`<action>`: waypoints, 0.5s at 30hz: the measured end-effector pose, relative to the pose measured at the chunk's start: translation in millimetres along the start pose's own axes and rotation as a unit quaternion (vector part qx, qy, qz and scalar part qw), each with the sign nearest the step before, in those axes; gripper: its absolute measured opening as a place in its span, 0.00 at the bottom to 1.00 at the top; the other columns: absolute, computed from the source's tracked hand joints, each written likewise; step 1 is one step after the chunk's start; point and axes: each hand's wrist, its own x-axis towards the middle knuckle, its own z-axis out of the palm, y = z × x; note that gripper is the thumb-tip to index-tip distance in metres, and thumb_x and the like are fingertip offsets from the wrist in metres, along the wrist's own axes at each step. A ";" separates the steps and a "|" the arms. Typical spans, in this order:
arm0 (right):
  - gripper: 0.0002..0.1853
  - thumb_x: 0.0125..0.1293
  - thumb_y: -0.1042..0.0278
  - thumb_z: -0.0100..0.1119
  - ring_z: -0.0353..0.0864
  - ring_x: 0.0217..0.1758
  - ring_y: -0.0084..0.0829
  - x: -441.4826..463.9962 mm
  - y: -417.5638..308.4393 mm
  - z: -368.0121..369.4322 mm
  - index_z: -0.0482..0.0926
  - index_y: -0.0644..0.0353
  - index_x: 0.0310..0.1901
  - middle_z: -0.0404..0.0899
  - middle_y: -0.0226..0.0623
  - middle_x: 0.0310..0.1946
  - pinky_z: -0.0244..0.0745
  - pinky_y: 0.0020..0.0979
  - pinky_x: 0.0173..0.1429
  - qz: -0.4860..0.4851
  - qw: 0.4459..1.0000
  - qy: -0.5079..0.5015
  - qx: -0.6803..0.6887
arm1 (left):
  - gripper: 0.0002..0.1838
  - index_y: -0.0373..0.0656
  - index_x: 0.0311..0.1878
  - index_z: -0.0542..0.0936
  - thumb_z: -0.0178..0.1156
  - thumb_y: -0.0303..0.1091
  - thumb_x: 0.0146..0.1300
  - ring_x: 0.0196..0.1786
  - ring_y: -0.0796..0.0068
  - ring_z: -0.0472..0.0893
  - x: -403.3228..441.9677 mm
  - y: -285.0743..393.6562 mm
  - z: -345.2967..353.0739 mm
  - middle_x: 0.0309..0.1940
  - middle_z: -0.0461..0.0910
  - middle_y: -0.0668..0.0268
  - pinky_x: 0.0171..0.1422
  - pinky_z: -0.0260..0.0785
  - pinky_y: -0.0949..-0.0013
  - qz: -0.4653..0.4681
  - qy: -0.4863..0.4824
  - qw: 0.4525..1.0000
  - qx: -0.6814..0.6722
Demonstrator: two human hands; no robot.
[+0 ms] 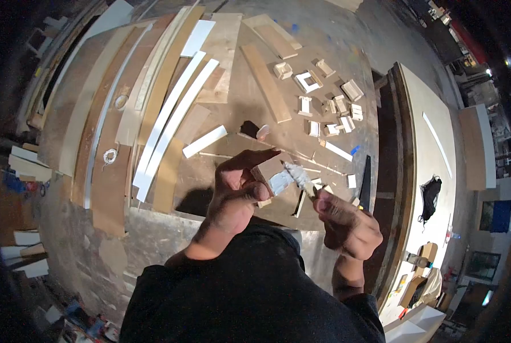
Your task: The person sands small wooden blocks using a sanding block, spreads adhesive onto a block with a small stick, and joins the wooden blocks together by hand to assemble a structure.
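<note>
My left hand [231, 197] is closed around a small wooden block [268, 169], gripped between the thumb and fingers above the near part of the table. A white, wet-looking patch covers the block's right face. In the fingers of my right hand [351, 227] is a thin brush [299, 174], its head clumped with white. The brush head is right beside the white patch; whether they touch I cannot tell. Beyond both hands, several small wooden box-like pieces [304, 106] are scattered on the worktable [347, 57].
Long white strips [169, 123] and boards lie to the left, next to a coil of white cord [110, 156]. A loose plank [265, 83] is farther back. On the right stands a second table [424, 148] holding a black cloth item [430, 198].
</note>
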 end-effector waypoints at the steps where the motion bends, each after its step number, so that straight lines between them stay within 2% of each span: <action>1: 0.12 0.50 0.88 0.68 0.89 0.46 0.41 -0.8 0.5 -8.0 0.74 0.62 0.24 0.87 0.43 0.36 0.87 0.33 0.46 -0.008 1.000 -0.024 -0.013 | 0.42 0.30 0.64 0.69 0.76 0.42 0.50 0.63 0.58 0.77 -0.9 -3.0 1.8 0.60 0.77 0.50 0.72 0.66 0.57 -0.001 -0.002 1.000 0.025; 2: 0.11 0.50 0.87 0.69 0.89 0.46 0.39 -1.5 3.0 -16.1 0.75 0.62 0.24 0.87 0.43 0.37 0.87 0.32 0.45 -0.016 0.998 -0.049 -0.027 | 0.42 0.30 0.64 0.69 0.76 0.42 0.50 0.63 0.58 0.77 -1.7 -7.3 4.8 0.60 0.77 0.50 0.72 0.66 0.57 0.005 -0.001 1.000 0.028; 4: 0.12 0.48 0.86 0.70 0.89 0.46 0.35 -4.6 16.7 -28.7 0.74 0.60 0.24 0.88 0.40 0.37 0.85 0.29 0.42 -0.045 0.998 -0.033 -0.031 | 0.42 0.31 0.64 0.70 0.76 0.43 0.50 0.62 0.57 0.78 -2.6 -15.0 12.3 0.60 0.77 0.50 0.72 0.66 0.57 0.025 0.000 0.999 0.040; 6: 0.11 0.46 0.86 0.70 0.89 0.44 0.33 -6.2 25.2 -39.6 0.78 0.61 0.26 0.88 0.36 0.38 0.85 0.28 0.41 -0.018 1.000 -0.002 0.005 | 0.42 0.31 0.64 0.70 0.76 0.44 0.50 0.62 0.58 0.78 -3.3 -20.5 22.2 0.60 0.77 0.51 0.72 0.66 0.57 0.033 -0.003 0.998 0.053; 7: 0.12 0.45 0.87 0.70 0.89 0.45 0.32 -8.7 23.0 -40.1 0.83 0.62 0.32 0.88 0.36 0.40 0.86 0.27 0.43 0.017 0.999 0.003 -0.046 | 0.43 0.31 0.65 0.69 0.76 0.45 0.50 0.62 0.58 0.78 -4.0 -23.8 27.7 0.60 0.77 0.51 0.72 0.66 0.57 0.037 -0.008 0.997 0.065; 8: 0.12 0.45 0.87 0.70 0.89 0.45 0.32 -9.8 22.9 -43.3 0.83 0.62 0.32 0.88 0.36 0.40 0.86 0.27 0.43 0.019 0.999 0.005 -0.047 | 0.43 0.31 0.65 0.69 0.76 0.45 0.50 0.62 0.58 0.78 -4.4 -27.8 32.7 0.60 0.77 0.51 0.72 0.66 0.57 0.036 -0.009 0.997 0.067; 10: 0.15 0.45 0.85 0.71 0.88 0.45 0.31 -3.9 25.4 -51.0 0.85 0.62 0.37 0.87 0.40 0.44 0.86 0.27 0.43 -0.033 0.998 -0.031 -0.040 | 0.43 0.32 0.66 0.69 0.76 0.44 0.50 0.63 0.58 0.77 -3.1 -34.7 41.0 0.60 0.77 0.53 0.72 0.66 0.57 0.069 0.014 0.995 0.069; 12: 0.15 0.45 0.83 0.73 0.87 0.46 0.30 -14.6 35.7 -58.7 0.86 0.60 0.37 0.87 0.39 0.45 0.85 0.28 0.41 -0.075 0.996 -0.025 -0.041 | 0.43 0.31 0.65 0.69 0.76 0.43 0.50 0.64 0.57 0.77 -4.2 -35.1 52.3 0.61 0.77 0.54 0.73 0.65 0.56 0.070 0.008 0.995 0.067; 13: 0.14 0.45 0.82 0.73 0.87 0.44 0.30 -18.2 35.8 -62.1 0.86 0.59 0.36 0.87 0.37 0.43 0.85 0.28 0.41 -0.072 0.996 -0.017 -0.058 | 0.42 0.31 0.63 0.72 0.78 0.40 0.47 0.61 0.63 0.77 -5.8 -38.7 57.1 0.57 0.78 0.57 0.68 0.67 0.61 0.079 0.033 0.996 0.031; 15: 0.12 0.45 0.81 0.74 0.87 0.40 0.29 -23.7 35.9 -73.5 0.86 0.57 0.33 0.87 0.30 0.38 0.85 0.27 0.39 -0.061 0.996 -0.008 -0.067 | 0.40 0.30 0.61 0.75 0.80 0.37 0.45 0.58 0.69 0.78 -7.9 -42.6 62.1 0.54 0.80 0.61 0.64 0.68 0.67 0.090 0.060 0.994 -0.005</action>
